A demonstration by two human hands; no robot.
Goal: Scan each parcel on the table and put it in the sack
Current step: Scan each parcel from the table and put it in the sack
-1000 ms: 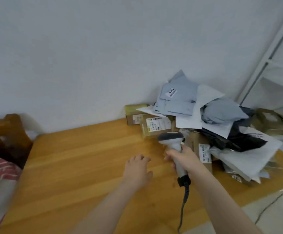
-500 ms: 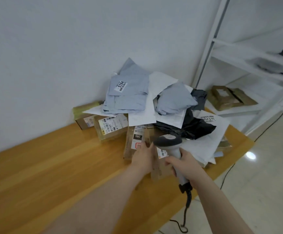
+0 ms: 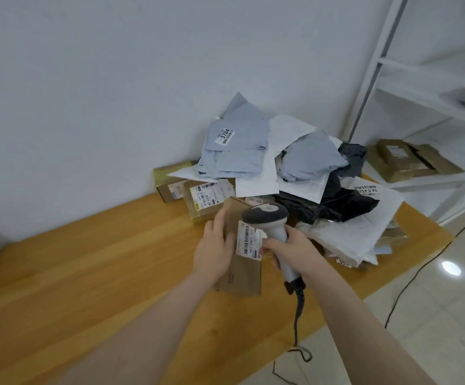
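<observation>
Your left hand grips a flat cardboard parcel. Its fingers are curled along the box's left edge, which tilts the white label up toward you. That hold leaves the barcode bare, just to the right of those fingers. I cannot tell whether the box's lower end rests on the wooden surface or hangs just above it.

The fingers of your right hand are clamped round the handle of the scanner. Its dark head sits just above them and right over the top of the label, so this looks like the scan itself. The pictures do not show whether the beam meets the code. The cable drops from the handle below your right fingers and runs off the edge of the surface to the floor, so keep it slack as you turn.

Beyond both sets of fingers, against the wall, lies the heap of parcels, made up of grey, white and black mailers over small boxes. By the look of it, most of the job is not yet done. The sack is not in view, so you will have to look round for it before you let go.
</observation>
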